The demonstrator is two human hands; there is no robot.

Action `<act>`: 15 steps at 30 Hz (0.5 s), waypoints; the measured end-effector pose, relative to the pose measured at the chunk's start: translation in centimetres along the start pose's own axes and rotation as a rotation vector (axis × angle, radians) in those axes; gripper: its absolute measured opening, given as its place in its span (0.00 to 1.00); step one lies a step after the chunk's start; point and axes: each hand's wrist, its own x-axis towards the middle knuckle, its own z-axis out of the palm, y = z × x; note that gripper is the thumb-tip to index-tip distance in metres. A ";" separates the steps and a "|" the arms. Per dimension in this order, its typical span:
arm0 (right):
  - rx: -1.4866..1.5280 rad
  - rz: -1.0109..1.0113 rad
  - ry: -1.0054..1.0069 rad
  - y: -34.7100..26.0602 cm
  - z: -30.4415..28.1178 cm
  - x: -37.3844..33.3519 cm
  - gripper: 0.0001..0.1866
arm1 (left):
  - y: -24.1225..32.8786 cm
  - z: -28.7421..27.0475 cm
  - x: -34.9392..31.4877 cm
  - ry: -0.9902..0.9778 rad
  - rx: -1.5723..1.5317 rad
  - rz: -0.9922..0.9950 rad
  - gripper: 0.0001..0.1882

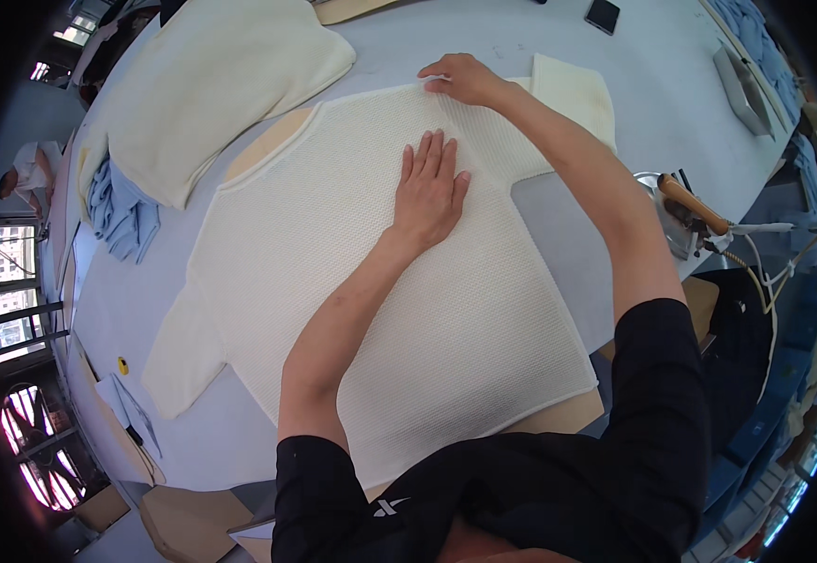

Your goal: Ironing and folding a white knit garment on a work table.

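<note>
A cream knitted sweater (362, 253) lies spread on the table, its neckline toward the upper left and its hem near my body. Tan board (271, 145) shows inside the neck opening, and more of it sticks out below the hem. My left hand (429, 192) rests flat on the upper chest, fingers stretched out. At the shoulder edge by the far sleeve, my right hand (465, 80) has its thumb and fingers bent together over the fabric. Whether it pinches the edge firmly is hard to see, but the seam lies right at its fingertips.
More cream knitwear (211, 84) is heaped at the far left, with blue cloth (122, 206) beside it. A steam iron (690, 211) with a wooden handle and hoses stands at the right edge. A phone (603, 16) lies at the back. Another person (31, 174) works at far left.
</note>
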 end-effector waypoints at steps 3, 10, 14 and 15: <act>0.045 0.033 -0.182 -0.9 1.1 3.5 0.11 | -3.0 -4.0 -2.6 0.017 0.121 -0.080 0.26; 0.034 0.112 -0.361 0.1 1.9 5.9 0.12 | -9.5 -16.0 -16.3 0.261 -0.028 -0.523 0.22; -0.127 0.129 -0.295 1.1 0.2 5.8 0.14 | -8.5 -23.2 -28.7 0.727 -0.857 -1.075 0.18; -0.182 0.046 -0.122 -0.1 0.1 5.5 0.16 | -8.3 -24.6 -32.6 0.993 -1.317 -1.201 0.17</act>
